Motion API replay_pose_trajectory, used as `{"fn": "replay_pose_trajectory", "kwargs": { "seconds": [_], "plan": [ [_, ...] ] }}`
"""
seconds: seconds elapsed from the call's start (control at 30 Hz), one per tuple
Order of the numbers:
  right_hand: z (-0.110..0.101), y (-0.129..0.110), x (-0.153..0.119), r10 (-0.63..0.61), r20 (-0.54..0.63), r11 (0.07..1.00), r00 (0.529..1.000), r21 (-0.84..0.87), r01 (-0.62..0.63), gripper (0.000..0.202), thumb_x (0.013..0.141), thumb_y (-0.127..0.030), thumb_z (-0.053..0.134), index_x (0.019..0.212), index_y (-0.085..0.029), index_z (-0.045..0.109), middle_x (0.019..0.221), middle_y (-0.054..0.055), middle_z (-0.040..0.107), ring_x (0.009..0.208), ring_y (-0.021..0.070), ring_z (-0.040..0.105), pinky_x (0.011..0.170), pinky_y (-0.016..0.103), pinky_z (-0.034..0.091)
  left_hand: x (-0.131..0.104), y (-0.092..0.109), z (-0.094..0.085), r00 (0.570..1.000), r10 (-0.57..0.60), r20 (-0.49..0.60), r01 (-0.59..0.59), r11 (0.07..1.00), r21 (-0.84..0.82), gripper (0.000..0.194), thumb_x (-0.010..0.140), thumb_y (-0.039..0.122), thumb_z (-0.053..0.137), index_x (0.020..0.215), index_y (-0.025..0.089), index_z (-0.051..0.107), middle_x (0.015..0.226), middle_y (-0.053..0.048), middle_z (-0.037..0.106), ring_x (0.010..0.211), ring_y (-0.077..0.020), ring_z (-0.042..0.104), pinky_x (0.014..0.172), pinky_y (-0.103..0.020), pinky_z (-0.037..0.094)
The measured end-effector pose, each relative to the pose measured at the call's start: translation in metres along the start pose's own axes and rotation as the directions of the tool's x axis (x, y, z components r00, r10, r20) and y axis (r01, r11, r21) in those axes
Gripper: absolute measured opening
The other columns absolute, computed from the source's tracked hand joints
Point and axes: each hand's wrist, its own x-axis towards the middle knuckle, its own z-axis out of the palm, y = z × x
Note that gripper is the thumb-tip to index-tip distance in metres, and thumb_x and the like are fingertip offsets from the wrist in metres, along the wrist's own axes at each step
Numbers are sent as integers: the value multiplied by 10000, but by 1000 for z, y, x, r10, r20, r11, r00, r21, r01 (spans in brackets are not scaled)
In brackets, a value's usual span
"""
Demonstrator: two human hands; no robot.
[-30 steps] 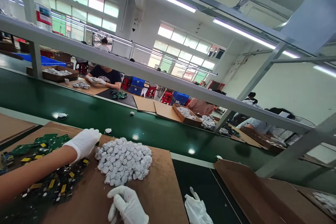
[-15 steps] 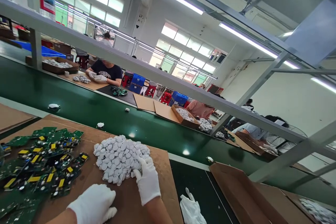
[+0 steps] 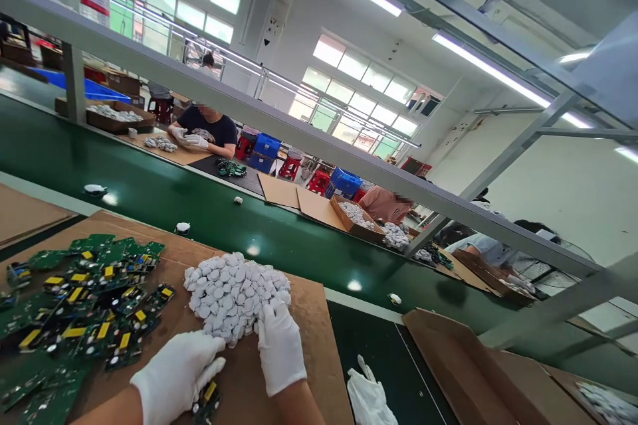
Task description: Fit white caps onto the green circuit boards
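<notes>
A heap of small white round pieces (image 3: 232, 292) lies on a brown cardboard sheet (image 3: 309, 345). My right hand (image 3: 282, 345), in a white glove, touches the heap's lower right edge with its fingers drawn together; what they hold, if anything, is hidden. My left hand (image 3: 179, 372), also gloved, is closed on a green circuit board with a yellow part (image 3: 209, 395), which shows below its fingers. To the left spreads a pile of green circuit boards (image 3: 100, 305) with yellow parts.
Beyond the cardboard runs a green conveyor belt (image 3: 299, 246) carrying a few small white items. A loose white glove (image 3: 367, 395) lies right of the cardboard, near an open cardboard box (image 3: 463, 358). Several people sit across the belt, below a metal rail (image 3: 279, 116).
The circuit board at my left hand has come into view, and that hand has moved slightly right, nearer the heap. My right hand's fingers have drawn closer together. Items on the belt have shifted slightly left.
</notes>
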Motion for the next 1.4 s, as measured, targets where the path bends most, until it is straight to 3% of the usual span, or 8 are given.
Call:
{"fn": "replay_pose_trajectory", "kwargs": {
  "seconds": [0.13,0.27,0.47,0.77,1.07,1.2,1.4],
  "plan": [
    [-1,7,-3,-20,-32,999,999,45,21,292,915,-341,567,1164,-189,582,1179,72,608,978,189,621,825,385,543,-1,-7,0,998,42,-44,-42,999,4,233,878,297,491,982,295,699,991,-59,758,910,-265,708,791,-308,545],
    [0,12,-3,-33,-50,994,998,106,38,287,915,-336,568,1169,-202,584,1205,73,599,1011,196,614,848,390,537,-1,-12,4,996,44,-82,-46,999,-21,219,864,289,510,979,295,696,954,-47,761,920,-251,704,809,-284,536],
    [3,13,-4,-11,-64,977,998,210,24,284,916,-336,567,1164,-198,587,1193,73,605,995,191,619,840,388,541,-1,-11,0,997,61,-48,-61,998,1,229,877,292,506,1006,309,694,984,-50,758,901,-273,710,782,-321,553],
    [-13,32,5,87,-137,929,987,369,-31,297,920,-334,562,1172,-178,578,1166,74,617,958,185,631,815,385,552,-2,-7,-5,998,50,-22,-51,999,-4,238,873,256,488,988,300,692,986,-60,754,901,-285,709,778,-336,556],
    [-14,35,30,49,-72,941,996,338,-22,290,917,-342,563,1164,-193,591,1209,78,602,1012,197,611,871,410,527,0,-11,-2,999,30,-32,-32,997,-71,287,842,249,532,1057,346,695,1078,-31,749,995,-269,696,856,-325,559],
    [-17,40,32,16,-28,950,999,311,-6,282,922,-337,554,1164,-198,593,1215,76,597,1022,198,608,878,411,524,0,-10,-4,1000,25,7,-25,999,-25,362,835,196,527,1135,345,665,1111,-19,741,1020,-251,689,902,-306,537],
    [-20,43,28,-22,34,958,999,288,12,282,917,-328,566,1165,-197,591,1219,77,598,1026,199,610,877,411,528,0,-11,-2,999,35,4,-35,999,-7,301,847,218,521,1079,315,685,1061,-47,752,972,-275,703,865,-332,553]
  ]
}}
